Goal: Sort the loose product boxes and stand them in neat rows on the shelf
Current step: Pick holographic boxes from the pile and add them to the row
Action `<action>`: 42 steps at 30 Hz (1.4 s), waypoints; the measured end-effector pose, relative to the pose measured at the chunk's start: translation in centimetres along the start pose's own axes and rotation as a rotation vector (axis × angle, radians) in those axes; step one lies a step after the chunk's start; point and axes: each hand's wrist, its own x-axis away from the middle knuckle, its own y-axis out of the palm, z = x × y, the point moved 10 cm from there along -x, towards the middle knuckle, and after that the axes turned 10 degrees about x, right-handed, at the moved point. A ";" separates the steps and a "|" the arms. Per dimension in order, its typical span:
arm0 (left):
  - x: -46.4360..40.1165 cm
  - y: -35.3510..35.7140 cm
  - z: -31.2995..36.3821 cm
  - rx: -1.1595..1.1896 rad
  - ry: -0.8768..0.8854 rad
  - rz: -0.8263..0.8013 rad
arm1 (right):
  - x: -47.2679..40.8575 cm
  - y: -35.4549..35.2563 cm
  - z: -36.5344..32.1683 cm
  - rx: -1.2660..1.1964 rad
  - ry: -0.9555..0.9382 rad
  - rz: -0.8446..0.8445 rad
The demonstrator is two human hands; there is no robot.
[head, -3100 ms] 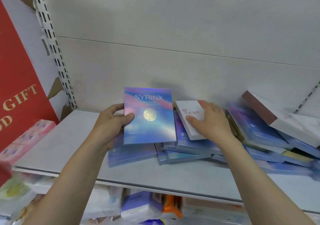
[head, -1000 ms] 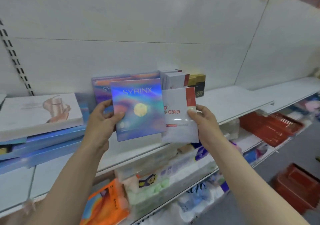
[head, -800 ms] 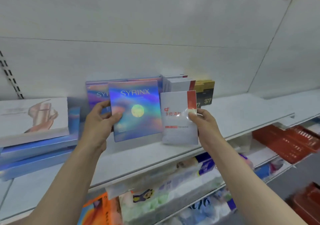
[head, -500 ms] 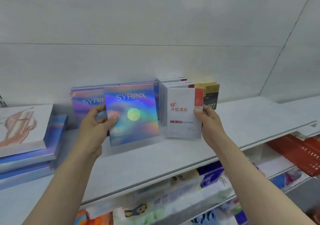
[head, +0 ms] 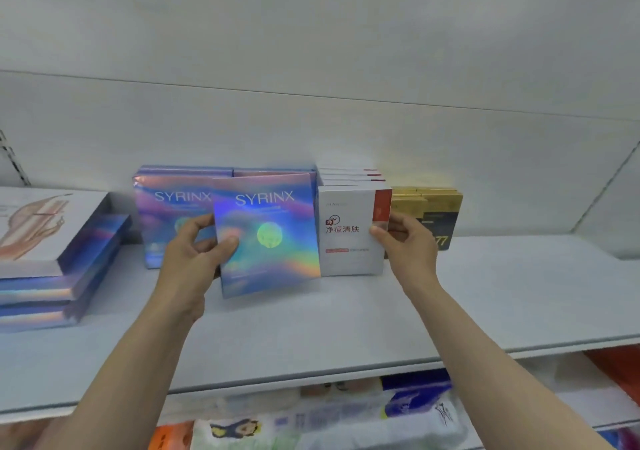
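We are pinching the holographic SYRINX box in our left hand, thumb curled onto its front near the left edge and fingers behind. The box is hanging slightly tilted, just in front of the standing SYRINX rows, its lower edge seemingly not yet down on the shelf. Our right hand is gripping the white box by its right edge, thumb on the front beside the red strip, and is holding it upright at the front of the white-box row, its foot at or very near the shelf.

Both boxes are looking thin, stiff and light, so we are judging an edge pinch enough. The foil face is probably slick and easily dented, so taking it by the side edges seems safest. It is shimmering blue, pink and green round a pale yellow disc. The white box is carrying red Chinese lettering.

Beyond these, gold-and-black boxes are standing to the right, and a loose flat pile is waiting at the left.
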 end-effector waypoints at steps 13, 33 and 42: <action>3.8 1.5 -0.5 0.038 0.028 0.089 | -2.0 0.0 0.5 0.126 -0.037 -0.066; 4.5 1.0 3.3 -0.020 0.096 -0.070 | 4.1 8.6 -20.9 0.559 -0.864 -0.596; -0.9 -1.2 6.9 -0.483 0.386 -0.063 | 0.0 12.3 -20.6 0.504 -0.699 -0.749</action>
